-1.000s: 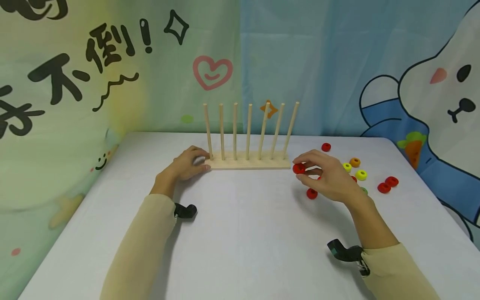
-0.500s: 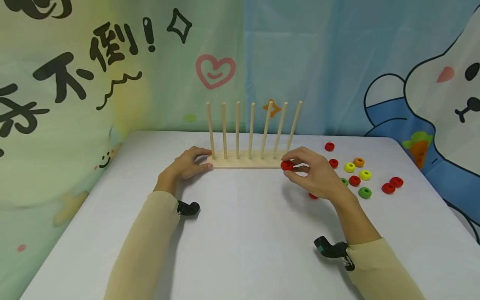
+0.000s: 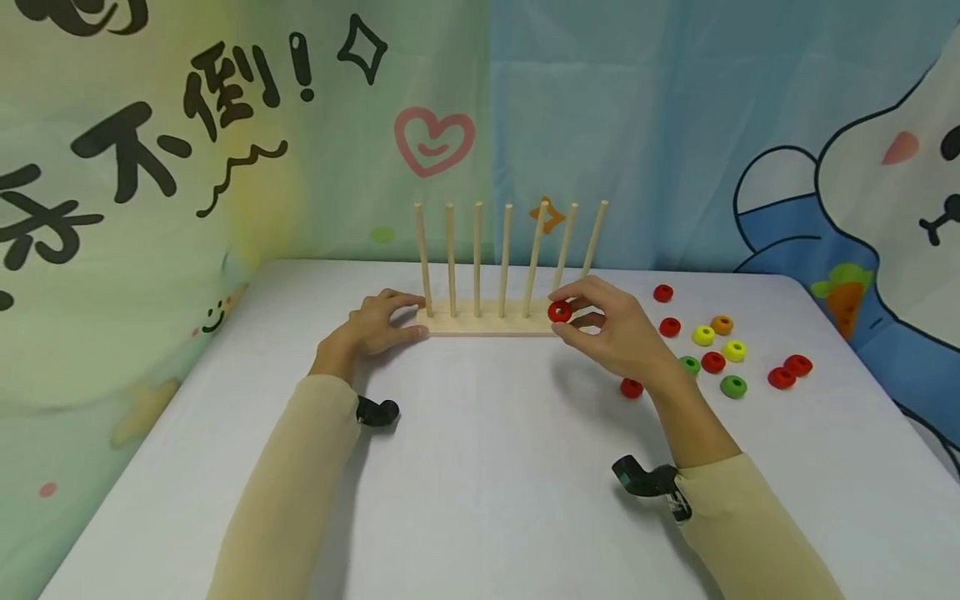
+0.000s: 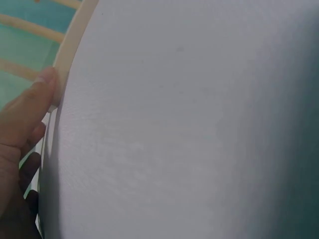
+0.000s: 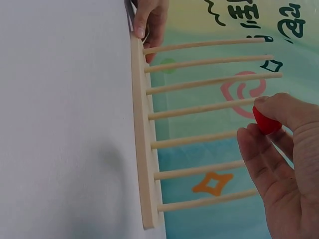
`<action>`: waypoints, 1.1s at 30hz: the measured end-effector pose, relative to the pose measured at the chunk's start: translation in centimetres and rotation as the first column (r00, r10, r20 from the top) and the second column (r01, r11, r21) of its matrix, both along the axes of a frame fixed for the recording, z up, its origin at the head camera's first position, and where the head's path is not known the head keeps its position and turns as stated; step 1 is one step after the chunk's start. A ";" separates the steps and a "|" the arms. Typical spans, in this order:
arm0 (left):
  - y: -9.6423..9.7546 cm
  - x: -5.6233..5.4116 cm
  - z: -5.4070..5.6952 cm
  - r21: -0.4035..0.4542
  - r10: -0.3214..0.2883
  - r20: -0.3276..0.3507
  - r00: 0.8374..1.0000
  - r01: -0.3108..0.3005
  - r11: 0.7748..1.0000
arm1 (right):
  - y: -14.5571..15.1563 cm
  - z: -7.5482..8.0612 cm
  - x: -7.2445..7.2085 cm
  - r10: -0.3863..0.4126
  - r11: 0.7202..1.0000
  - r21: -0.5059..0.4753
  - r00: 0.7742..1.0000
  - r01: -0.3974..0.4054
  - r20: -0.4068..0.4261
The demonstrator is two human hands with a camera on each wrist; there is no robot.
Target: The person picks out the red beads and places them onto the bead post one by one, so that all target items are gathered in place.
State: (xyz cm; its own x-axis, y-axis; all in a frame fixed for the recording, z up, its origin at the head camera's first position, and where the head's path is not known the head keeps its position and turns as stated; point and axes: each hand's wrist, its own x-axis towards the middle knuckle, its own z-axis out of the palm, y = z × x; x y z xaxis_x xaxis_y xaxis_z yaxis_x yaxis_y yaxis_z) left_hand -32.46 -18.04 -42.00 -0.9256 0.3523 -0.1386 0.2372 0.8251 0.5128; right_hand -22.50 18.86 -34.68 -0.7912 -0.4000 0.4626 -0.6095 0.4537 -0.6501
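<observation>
A light wooden peg rack (image 3: 480, 327) stands toward the back of the table, with a row of several upright bare pegs. My left hand (image 3: 375, 325) grips the left end of its base; in the left wrist view the thumb (image 4: 42, 87) lies on the base's edge. Between thumb and fingertips my right hand (image 3: 618, 329) pinches a red bead (image 3: 553, 317), its hole turned toward the head camera. That bead is held in front of the rack's right-hand pegs, below their tops. In the right wrist view the red bead (image 5: 266, 122) shows partly behind the thumb.
To the right of the rack lie several loose beads: red ones such as this red bead (image 3: 713, 362), green beads (image 3: 733, 387), yellow beads (image 3: 735, 351) and an orange bead (image 3: 722, 325). A printed cloth backdrop (image 3: 600, 100) hangs behind the white table (image 3: 480, 467).
My right hand has carried the red bead left and slightly up, from beside the rack to in front of its right pegs. The left hand keeps its grip on the base.
</observation>
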 end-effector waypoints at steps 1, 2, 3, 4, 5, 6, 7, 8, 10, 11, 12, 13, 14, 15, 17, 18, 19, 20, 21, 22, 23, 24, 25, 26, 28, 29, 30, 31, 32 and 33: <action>0.0 0.0 0.0 -0.002 -0.001 -0.001 1.000 0.001 1.000 | -0.4 0.4 0.2 0.001 1.000 -0.009 1.000 -0.001 0.006; -0.1 0.0 0.0 -0.003 -0.001 -0.001 1.000 0.001 1.000 | -0.8 0.7 0.4 0.001 1.000 -0.012 1.000 -0.001 0.010; -0.1 0.1 0.0 -0.001 0.000 0.002 1.000 0.000 1.000 | -1.1 1.0 0.6 0.001 1.000 -0.015 1.000 -0.001 0.014; -0.1 0.1 0.1 0.000 0.003 0.002 1.000 -0.003 1.000 | -1.5 1.3 0.7 0.002 1.000 -0.016 1.000 -0.001 0.015; -0.1 0.1 0.1 -0.004 0.004 0.002 1.000 -0.004 1.000 | -1.7 1.4 0.7 0.003 1.000 -0.019 1.000 -0.002 0.017; -0.1 0.1 0.2 -0.007 -0.001 0.001 1.000 0.001 1.000 | -2.0 1.5 0.7 0.008 1.000 -0.021 1.000 -0.007 0.018; -0.1 0.1 0.3 -0.011 -0.007 -0.001 1.000 0.007 1.000 | -2.2 1.6 0.7 0.014 1.000 -0.024 1.000 -0.013 0.018; -0.1 0.1 0.4 -0.017 -0.011 -0.004 1.000 0.011 1.000 | -2.4 1.7 0.6 0.018 0.999 -0.030 1.000 -0.018 0.017; 0.0 0.1 0.7 -0.028 -0.022 -0.011 1.000 0.022 0.999 | -2.8 1.6 0.2 0.035 0.997 -0.069 0.999 -0.034 0.023; 0.0 0.1 0.8 -0.034 -0.029 -0.013 0.999 0.028 0.999 | -3.0 1.6 0.0 0.044 0.995 -0.093 0.999 -0.042 0.025; 0.0 0.0 0.8 -0.038 -0.036 -0.016 0.999 0.035 0.999 | -3.2 1.5 -0.1 0.050 0.992 -0.115 0.998 -0.046 0.030; 0.0 -0.1 0.8 -0.040 -0.035 -0.016 0.999 0.034 0.999 | -3.4 1.4 -0.3 0.054 0.989 -0.137 0.998 -0.048 0.037; 0.0 -0.2 0.7 -0.041 -0.032 -0.016 0.999 0.032 0.999 | -3.6 1.4 -0.5 0.060 0.985 -0.162 0.997 -0.052 0.043; 0.0 -0.3 0.6 -0.039 -0.029 -0.013 1.000 0.028 0.999 | -3.8 1.3 -0.7 0.068 0.981 -0.183 0.997 -0.058 0.049; -0.2 -0.4 0.4 -0.035 -0.017 -0.005 1.000 0.017 0.999 | -4.2 1.2 -1.0 0.077 0.977 -0.201 0.996 -0.065 0.053; -0.3 -0.3 0.3 -0.034 -0.010 -0.001 1.000 0.010 0.999 | -4.5 1.2 -1.1 0.082 0.976 -0.205 0.995 -0.069 0.056; -0.1 -0.4 0.3 -0.035 -0.005 0.002 1.000 0.005 0.999 | -4.5 1.3 -1.2 0.083 0.976 -0.207 0.995 -0.070 0.055; 0.0 -0.4 0.4 -0.036 -0.006 0.001 1.000 0.006 0.999 | -4.6 1.4 -1.3 0.087 0.975 -0.209 0.995 -0.074 0.053; 0.1 -0.4 0.4 -0.038 -0.006 0.001 1.000 0.006 0.999 | -4.6 1.5 -1.4 0.087 0.975 -0.209 0.995 -0.075 0.051; 0.2 -0.4 0.5 -0.041 -0.007 0.000 1.000 0.007 0.999 | -4.7 1.6 -1.5 0.086 0.975 -0.211 0.995 -0.074 0.049; 0.2 -0.5 0.6 -0.042 -0.010 0.001 1.000 0.010 0.999 | -4.9 1.7 -1.6 0.087 0.974 -0.216 0.995 -0.074 0.049; 0.3 -0.5 0.6 -0.045 -0.016 -0.003 1.000 0.016 0.999 | -5.0 1.8 -1.6 0.086 0.972 -0.223 0.995 -0.072 0.053; 0.3 -0.6 0.6 -0.052 -0.018 -0.005 1.000 0.018 0.999 | -5.2 1.9 -1.7 0.084 0.972 -0.227 0.995 -0.069 0.056; 0.3 -0.6 0.6 -0.055 -0.021 -0.004 1.000 0.020 0.998 | -5.4 1.9 -1.7 0.085 0.970 -0.235 0.994 -0.067 0.065; 0.2 -0.6 0.5 -0.070 -0.024 0.003 1.000 0.024 0.997 | -5.9 2.1 -1.8 0.097 0.966 -0.250 0.992 -0.073 0.086; 0.2 -0.5 0.5 -0.078 -0.023 0.014 1.000 0.024 0.997 | -6.1 2.2 -1.7 0.104 0.965 -0.251 0.990 -0.077 0.097; 0.1 -0.4 0.4 -0.087 -0.021 0.025 0.999 0.023 0.996 | -6.4 2.3 -1.7 0.111 0.965 -0.251 0.988 -0.081 0.108; 0.1 -0.5 0.6 -0.094 -0.020 0.033 0.999 0.023 0.995 | -6.7 2.5 -1.7 0.114 0.966 -0.245 0.987 -0.084 0.110; 0.2 -0.6 0.7 -0.097 -0.025 0.039 0.999 0.029 0.995 | -6.8 2.8 -1.7 0.116 0.967 -0.240 0.988 -0.088 0.107; 0.3 -0.6 0.9 -0.100 -0.031 0.044 0.999 0.035 0.994 | -7.0 3.1 -1.7 0.115 0.968 -0.234 0.988 -0.090 0.099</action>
State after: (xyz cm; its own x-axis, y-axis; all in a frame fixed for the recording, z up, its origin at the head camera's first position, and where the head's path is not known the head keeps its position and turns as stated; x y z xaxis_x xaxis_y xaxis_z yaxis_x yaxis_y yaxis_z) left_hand -33.09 -17.74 -41.13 -0.9063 0.3648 -0.2134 0.2451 0.8649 0.4380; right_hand -24.20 11.86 -31.62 -0.8030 -0.3760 0.4625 -0.5632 0.2246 -0.7952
